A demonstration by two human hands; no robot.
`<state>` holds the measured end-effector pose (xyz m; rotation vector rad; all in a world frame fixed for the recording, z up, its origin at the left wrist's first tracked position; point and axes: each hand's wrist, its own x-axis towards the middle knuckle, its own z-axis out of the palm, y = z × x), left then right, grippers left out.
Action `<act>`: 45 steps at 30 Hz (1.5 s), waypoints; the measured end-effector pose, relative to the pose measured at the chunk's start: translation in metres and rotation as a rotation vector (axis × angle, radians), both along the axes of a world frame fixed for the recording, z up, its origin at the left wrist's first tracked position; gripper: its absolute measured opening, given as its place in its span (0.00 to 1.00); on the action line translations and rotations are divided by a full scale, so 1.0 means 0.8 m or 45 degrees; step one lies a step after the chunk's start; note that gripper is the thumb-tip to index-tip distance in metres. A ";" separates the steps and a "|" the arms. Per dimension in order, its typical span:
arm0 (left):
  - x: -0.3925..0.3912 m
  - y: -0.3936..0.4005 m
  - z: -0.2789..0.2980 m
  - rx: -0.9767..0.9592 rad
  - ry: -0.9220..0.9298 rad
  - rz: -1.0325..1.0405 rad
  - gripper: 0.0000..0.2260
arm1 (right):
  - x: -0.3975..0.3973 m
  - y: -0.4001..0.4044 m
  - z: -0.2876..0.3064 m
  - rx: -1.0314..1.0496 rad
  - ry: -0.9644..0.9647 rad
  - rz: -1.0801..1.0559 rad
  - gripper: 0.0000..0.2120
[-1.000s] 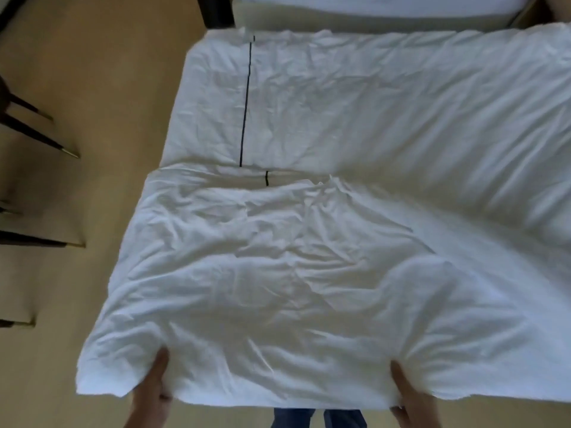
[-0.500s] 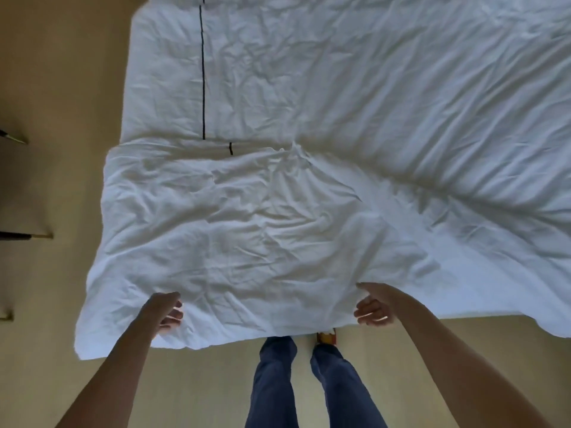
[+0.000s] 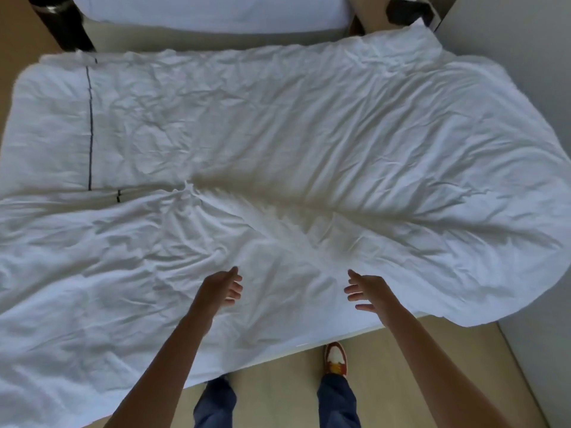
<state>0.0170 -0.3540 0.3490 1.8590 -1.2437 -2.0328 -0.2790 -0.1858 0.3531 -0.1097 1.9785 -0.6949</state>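
Duvet (image 3: 324, 128): spread flat and creased under both hands, near edge overhanging the floor (image 3: 278, 384).
Fold (image 3: 108, 273): left portion lapped over; right portion unfolded, so judged partway.
Left hand (image 3: 220, 287): fingers loose, nothing held.
Right hand (image 3: 367, 290): likewise, apart from the left.

No text, label, brand or number can be read anywhere in view. White duvet (image 3: 309, 134): its only marking is a thin dark line (image 3: 90, 128) on the left, with no lettering. The shoe (image 3: 336, 358) near the bed edge and the dark object (image 3: 404, 9) at far right are too blurred to read.
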 end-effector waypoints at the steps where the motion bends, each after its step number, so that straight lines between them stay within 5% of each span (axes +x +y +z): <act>1: -0.029 0.013 -0.004 0.012 0.019 0.003 0.15 | -0.027 0.016 -0.010 -0.006 -0.037 -0.069 0.19; 5: -0.133 0.062 -0.032 0.059 0.044 0.087 0.17 | -0.123 0.077 -0.053 0.014 -0.183 -0.313 0.27; 10: -0.236 0.099 -0.084 0.203 0.097 0.298 0.26 | -0.217 0.150 -0.098 0.037 -0.513 -0.616 0.50; 15: -0.297 0.113 -0.113 0.351 0.201 0.439 0.24 | -0.274 0.192 -0.120 -0.082 -0.563 -1.072 0.53; 17: -0.308 0.105 -0.115 0.340 0.250 0.459 0.28 | -0.292 0.185 -0.116 -0.217 -0.634 -1.272 0.48; 20: -0.327 0.082 -0.115 0.374 0.315 0.535 0.28 | -0.315 0.165 -0.112 -0.319 -0.762 -1.500 0.15; 22: -0.346 0.064 -0.113 0.416 0.311 0.639 0.24 | -0.326 0.149 -0.117 -0.243 -0.752 -1.543 0.12; 28: -0.391 0.014 -0.086 0.482 0.497 0.689 0.12 | -0.300 0.133 -0.143 -0.066 -0.925 -1.620 0.41; 30: -0.398 0.004 -0.075 0.441 0.578 0.691 0.09 | -0.285 0.125 -0.146 -0.162 -0.976 -1.674 0.42; 34: -0.397 -0.011 -0.067 0.346 0.599 0.644 0.07 | -0.292 0.102 -0.102 -0.395 -0.725 -1.805 0.27; 38: -0.402 -0.029 -0.068 0.262 0.457 0.599 0.04 | -0.347 0.098 -0.070 -0.468 -0.517 -1.913 0.47; 42: -0.432 -0.054 -0.054 0.215 0.415 0.673 0.03 | -0.394 0.065 -0.037 -0.425 -0.054 -1.706 0.17; 45: -0.458 -0.079 -0.040 0.204 0.381 0.667 0.03 | -0.440 0.020 -0.020 -0.482 0.441 -1.494 0.14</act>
